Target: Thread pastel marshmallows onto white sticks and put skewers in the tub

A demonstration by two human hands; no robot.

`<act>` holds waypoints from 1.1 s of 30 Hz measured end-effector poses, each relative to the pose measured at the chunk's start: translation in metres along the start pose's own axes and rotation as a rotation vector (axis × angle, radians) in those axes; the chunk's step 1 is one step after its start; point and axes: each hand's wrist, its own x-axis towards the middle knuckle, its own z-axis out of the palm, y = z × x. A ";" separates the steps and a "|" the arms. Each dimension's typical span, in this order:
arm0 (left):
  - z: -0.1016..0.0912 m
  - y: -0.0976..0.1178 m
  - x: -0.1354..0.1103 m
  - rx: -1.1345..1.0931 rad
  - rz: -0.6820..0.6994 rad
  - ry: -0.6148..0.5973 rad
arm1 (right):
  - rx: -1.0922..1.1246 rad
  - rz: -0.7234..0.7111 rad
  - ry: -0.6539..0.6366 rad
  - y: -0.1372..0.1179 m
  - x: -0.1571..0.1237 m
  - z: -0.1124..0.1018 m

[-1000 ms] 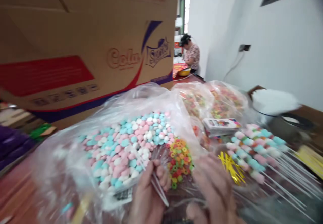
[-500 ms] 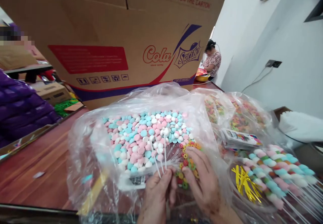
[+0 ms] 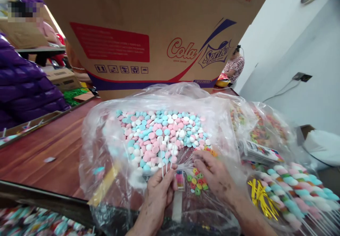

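Note:
My left hand [image 3: 162, 185] is closed around a few thin white sticks [image 3: 166, 158], which point up and away from me. Past them lies a spread of pink, blue and white candies [image 3: 156, 133] on a clear plastic bag [image 3: 98, 151]. My right hand [image 3: 212, 170] is low over the bag, fingers bent and apart, with no held thing visible. Colourful gummy rings [image 3: 197, 182] lie just below its fingers, and more show beyond the knuckles. A bundle of fine white strands, perhaps more sticks [image 3: 184, 166], lies between my hands.
A large cardboard carton [image 3: 159, 34] stands behind the candies. At right are finished candy skewers [image 3: 297, 183], gold twist ties [image 3: 262, 200] in a round container, a stack of printed cards [image 3: 261, 152] and bagged gummies [image 3: 273, 126]. Co-workers sit farther back.
The view has shifted, showing more of the left side and floor level. My right hand's fingers have moved off the near gummy rings, toward the white strands. My left hand still holds the sticks.

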 end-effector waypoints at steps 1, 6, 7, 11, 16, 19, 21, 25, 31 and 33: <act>0.000 -0.001 0.000 -0.016 -0.004 0.004 | 0.034 0.021 0.044 -0.002 0.003 -0.001; -0.001 -0.002 -0.002 -0.114 0.005 0.043 | -0.089 -0.114 -0.005 -0.011 0.026 0.010; -0.002 -0.002 -0.003 -0.133 0.011 0.047 | -0.164 -0.169 -0.067 -0.013 0.030 0.016; -0.003 -0.004 -0.004 -0.182 0.018 0.057 | -0.555 -0.377 -0.236 -0.010 0.042 0.042; -0.003 -0.006 -0.004 -0.186 0.018 0.053 | -0.832 -0.375 -0.296 0.009 0.036 0.040; -0.004 -0.007 -0.003 -0.170 0.009 0.040 | -0.837 -0.265 -0.306 0.020 0.034 0.024; -0.004 -0.008 -0.002 -0.161 0.004 0.038 | -0.782 -0.243 -0.326 0.024 0.034 0.017; -0.005 -0.009 -0.001 -0.165 0.006 0.036 | -0.739 -0.225 -0.317 0.024 0.037 0.015; -0.007 -0.011 -0.001 -0.156 0.013 0.018 | -0.708 -0.170 -0.294 0.019 0.043 0.019; -0.008 -0.012 0.000 -0.150 0.018 0.012 | -0.606 -0.175 -0.273 0.020 0.044 0.017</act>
